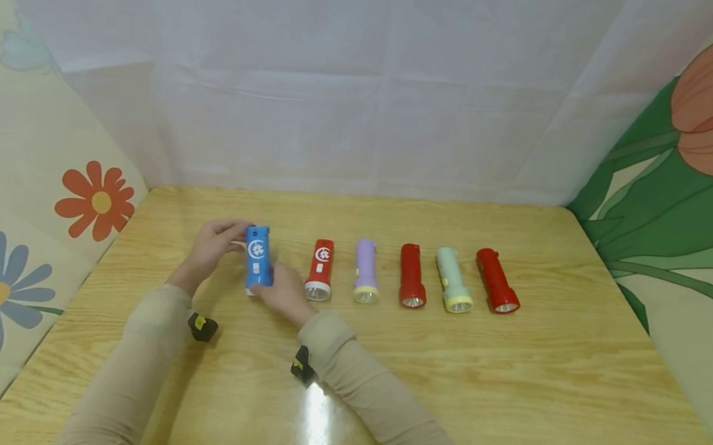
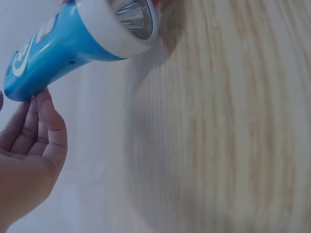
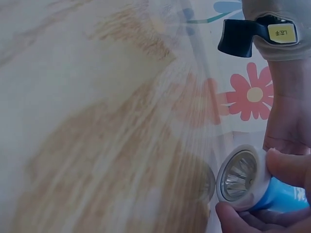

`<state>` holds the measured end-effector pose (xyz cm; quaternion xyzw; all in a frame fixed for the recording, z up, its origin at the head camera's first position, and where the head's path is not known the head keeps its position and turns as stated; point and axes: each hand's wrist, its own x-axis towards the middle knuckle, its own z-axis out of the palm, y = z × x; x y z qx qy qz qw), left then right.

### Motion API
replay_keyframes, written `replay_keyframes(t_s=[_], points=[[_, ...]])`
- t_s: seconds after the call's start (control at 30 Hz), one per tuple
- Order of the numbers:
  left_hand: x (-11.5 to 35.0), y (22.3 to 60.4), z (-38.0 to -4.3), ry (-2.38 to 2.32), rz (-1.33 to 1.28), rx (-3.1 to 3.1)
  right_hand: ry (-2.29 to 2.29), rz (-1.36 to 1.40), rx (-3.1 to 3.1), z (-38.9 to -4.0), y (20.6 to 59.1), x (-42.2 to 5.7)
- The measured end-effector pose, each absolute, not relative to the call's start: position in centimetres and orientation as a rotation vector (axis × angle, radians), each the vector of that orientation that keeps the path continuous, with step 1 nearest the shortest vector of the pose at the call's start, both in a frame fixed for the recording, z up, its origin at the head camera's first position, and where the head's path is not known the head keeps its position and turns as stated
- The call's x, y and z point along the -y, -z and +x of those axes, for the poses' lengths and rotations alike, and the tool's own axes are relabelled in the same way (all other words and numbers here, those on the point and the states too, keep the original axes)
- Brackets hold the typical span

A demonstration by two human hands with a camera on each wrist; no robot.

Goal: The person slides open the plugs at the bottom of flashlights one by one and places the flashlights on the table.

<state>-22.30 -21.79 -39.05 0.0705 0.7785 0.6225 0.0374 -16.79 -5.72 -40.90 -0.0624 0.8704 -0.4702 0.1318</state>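
Observation:
A blue flashlight [image 1: 258, 261] with a white head and a white printed emblem is held between both hands at the left of the table. My left hand [image 1: 212, 246] pinches its tail end; in the left wrist view the fingertips [image 2: 44, 104] press against the blue tail. My right hand [image 1: 284, 294] grips the head end, its thumb [image 3: 286, 165] on one side of the white rim and the fingers on the other. In the right wrist view the clear lens [image 3: 239, 175] faces the camera, close over the wooden table [image 3: 121, 145].
To the right, several flashlights lie in a row, lenses toward the near edge: red-and-white [image 1: 320, 267], purple [image 1: 366, 269], red [image 1: 412, 275], mint green [image 1: 453, 278] and another red [image 1: 496, 280]. A white cloth [image 1: 361, 116] hangs behind the table. Flowered panels flank both sides.

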Motion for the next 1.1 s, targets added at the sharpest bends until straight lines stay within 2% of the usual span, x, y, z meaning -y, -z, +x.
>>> replay_keyframes(t_s=[0.4, 0.67, 1.1], points=[[22.5, 38.3, -21.5, -1.844, 0.163, -2.456, 1.293, -0.251, -2.593, -16.9, 40.8, 5.6], [22.2, 37.5, -20.8, -2.071, 0.243, -2.201, 1.244, -0.317, -2.672, -17.0, 40.9, 5.5], [22.0, 38.1, -20.1, -2.077, 0.377, -2.24, 1.122, -0.461, -2.783, -17.1, 40.9, 5.3]])
